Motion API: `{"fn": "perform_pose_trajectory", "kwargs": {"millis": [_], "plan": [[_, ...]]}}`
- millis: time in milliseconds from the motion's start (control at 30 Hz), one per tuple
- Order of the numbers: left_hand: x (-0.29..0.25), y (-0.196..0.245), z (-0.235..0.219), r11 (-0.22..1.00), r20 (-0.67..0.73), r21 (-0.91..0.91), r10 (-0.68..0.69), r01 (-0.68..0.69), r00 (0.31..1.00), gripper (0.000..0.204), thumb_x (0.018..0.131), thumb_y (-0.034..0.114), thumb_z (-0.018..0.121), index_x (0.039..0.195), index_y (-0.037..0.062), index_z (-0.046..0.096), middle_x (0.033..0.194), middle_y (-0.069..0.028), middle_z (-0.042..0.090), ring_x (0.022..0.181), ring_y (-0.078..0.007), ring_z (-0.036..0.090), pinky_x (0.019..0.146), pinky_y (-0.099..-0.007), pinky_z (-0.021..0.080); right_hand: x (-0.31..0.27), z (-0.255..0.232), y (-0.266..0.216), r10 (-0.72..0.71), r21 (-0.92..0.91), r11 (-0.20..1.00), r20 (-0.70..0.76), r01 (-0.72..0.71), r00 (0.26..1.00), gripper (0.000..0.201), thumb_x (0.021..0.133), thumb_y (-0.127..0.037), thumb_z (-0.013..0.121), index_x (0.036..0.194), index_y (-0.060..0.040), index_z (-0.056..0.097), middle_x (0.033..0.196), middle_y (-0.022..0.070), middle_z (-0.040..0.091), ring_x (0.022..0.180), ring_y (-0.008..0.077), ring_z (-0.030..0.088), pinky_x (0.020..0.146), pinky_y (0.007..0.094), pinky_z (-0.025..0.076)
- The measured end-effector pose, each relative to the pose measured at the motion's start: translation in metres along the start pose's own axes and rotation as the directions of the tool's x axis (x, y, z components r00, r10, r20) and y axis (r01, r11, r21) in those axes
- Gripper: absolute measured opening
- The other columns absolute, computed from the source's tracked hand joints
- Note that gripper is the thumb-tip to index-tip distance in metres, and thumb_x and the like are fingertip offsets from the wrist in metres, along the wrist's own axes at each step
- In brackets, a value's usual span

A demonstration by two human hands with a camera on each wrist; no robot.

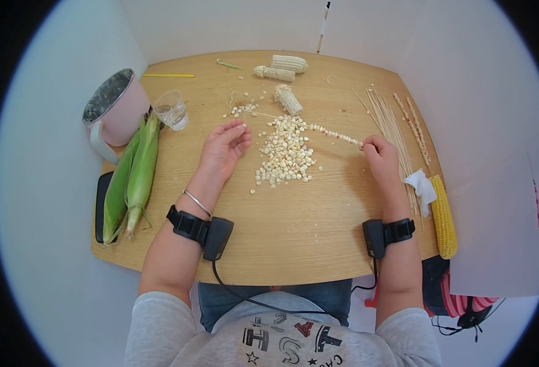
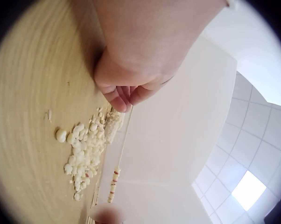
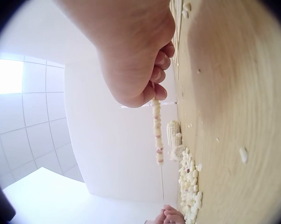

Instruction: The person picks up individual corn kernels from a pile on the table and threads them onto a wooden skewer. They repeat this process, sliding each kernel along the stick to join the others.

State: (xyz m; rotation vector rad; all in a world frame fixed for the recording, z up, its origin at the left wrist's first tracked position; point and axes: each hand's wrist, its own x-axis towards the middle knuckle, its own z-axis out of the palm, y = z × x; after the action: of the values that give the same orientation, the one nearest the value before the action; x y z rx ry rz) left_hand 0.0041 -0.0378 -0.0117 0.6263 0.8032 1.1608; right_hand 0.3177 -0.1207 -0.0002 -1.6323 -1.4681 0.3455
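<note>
The right hand pinches one end of a thin stick threaded with pale kernels, some of them reddish. Its bare tip points toward the left hand, whose thumb and forefinger pinch a kernel. In the left wrist view, the left hand's fingertips meet at the stick's bare part. The right wrist view has the right hand curled round the end beside the threaded kernels. A pile of loose kernels lies on the table between the hands.
Pale cobs lie behind the pile. At the left are husked corn ears, a pink pot and a clear cup. At the right are bare sticks, threaded sticks, a tissue and a yellow cob.
</note>
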Motion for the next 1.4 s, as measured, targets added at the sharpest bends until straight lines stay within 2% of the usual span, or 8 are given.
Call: {"fn": "perform_pose_trajectory", "kwargs": {"millis": [133, 267, 567, 633, 933, 1400], "plan": [[0.0016, 0.0004, -0.0057, 0.999, 0.056, -0.040, -0.005, 0.007, 0.998, 0.021, 0.079, 0.001, 0.057, 0.099, -0.0002, 0.053, 0.083, -0.0094, 0.060, 0.073, -0.0142, 0.058, 0.064, -0.0228, 0.051, 0.0003, 0.0009, 0.0011, 0.000, 0.003, 1.000, 0.001, 0.000, 1.000, 0.015, 0.072, -0.013, 0.051, 0.074, 0.0006, 0.058, 0.054, 0.0052, 0.050, 0.049, 0.0105, 0.045, 0.047, 0.0261, 0.036], [0.0023, -0.0005, -0.0047, 1.000, 0.054, -0.001, -0.009, 0.009, 0.998, 0.022, 0.078, 0.001, 0.057, 0.099, -0.0009, 0.052, 0.083, -0.0096, 0.060, 0.074, -0.0142, 0.058, 0.064, -0.0227, 0.051, 0.0005, 0.0005, 0.0017, -0.004, -0.003, 1.000, 0.005, 0.004, 1.000, 0.015, 0.072, -0.013, 0.051, 0.074, 0.0006, 0.058, 0.054, 0.0053, 0.050, 0.050, 0.0104, 0.045, 0.047, 0.0261, 0.036], [0.0030, 0.0000, -0.0051, 0.997, -0.013, -0.072, -0.019, 0.018, 1.000, 0.018, 0.080, 0.002, 0.055, 0.098, -0.0011, 0.050, 0.088, -0.0140, 0.060, 0.077, -0.0178, 0.059, 0.067, -0.0257, 0.051, -0.0009, -0.0001, -0.0017, 0.005, 0.011, 1.000, 0.014, -0.005, 1.000, 0.014, 0.072, -0.012, 0.052, 0.074, 0.0008, 0.058, 0.054, 0.0048, 0.050, 0.050, 0.0101, 0.044, 0.047, 0.0257, 0.036], [0.0029, -0.0010, -0.0054, 0.997, -0.025, -0.075, 0.015, -0.017, 1.000, 0.016, 0.082, 0.003, 0.053, 0.096, -0.0008, 0.049, 0.091, -0.0161, 0.059, 0.079, -0.0196, 0.059, 0.069, -0.0268, 0.052, -0.0010, 0.0001, -0.0015, -0.055, 0.021, 0.998, 0.025, 0.055, 0.998, 0.014, 0.073, -0.012, 0.052, 0.074, 0.0009, 0.058, 0.054, 0.0044, 0.049, 0.050, 0.0096, 0.044, 0.047, 0.0254, 0.035], [0.0040, -0.0004, -0.0053, 0.994, -0.069, -0.113, 0.002, -0.009, 0.998, 0.015, 0.084, 0.002, 0.047, 0.099, -0.0012, 0.045, 0.097, -0.0202, 0.057, 0.089, -0.0259, 0.058, 0.075, -0.0307, 0.052, -0.0020, -0.0012, -0.0044, -0.016, 0.025, 1.000, 0.052, 0.014, 0.999, 0.014, 0.072, -0.011, 0.051, 0.074, 0.0011, 0.057, 0.054, 0.0031, 0.048, 0.050, 0.0088, 0.043, 0.047, 0.0249, 0.034], [0.0054, -0.0007, -0.0065, 0.993, -0.064, -0.121, 0.009, -0.017, 0.998, 0.014, 0.085, 0.003, 0.046, 0.098, -0.0012, 0.045, 0.099, -0.0205, 0.057, 0.089, -0.0258, 0.059, 0.075, -0.0305, 0.052, -0.0008, -0.0042, -0.0023, -0.020, 0.004, 1.000, 0.031, 0.020, 0.999, 0.014, 0.070, -0.011, 0.050, 0.069, 0.0013, 0.056, 0.051, 0.0045, 0.046, 0.048, 0.0098, 0.043, 0.046, 0.0260, 0.034]]}}
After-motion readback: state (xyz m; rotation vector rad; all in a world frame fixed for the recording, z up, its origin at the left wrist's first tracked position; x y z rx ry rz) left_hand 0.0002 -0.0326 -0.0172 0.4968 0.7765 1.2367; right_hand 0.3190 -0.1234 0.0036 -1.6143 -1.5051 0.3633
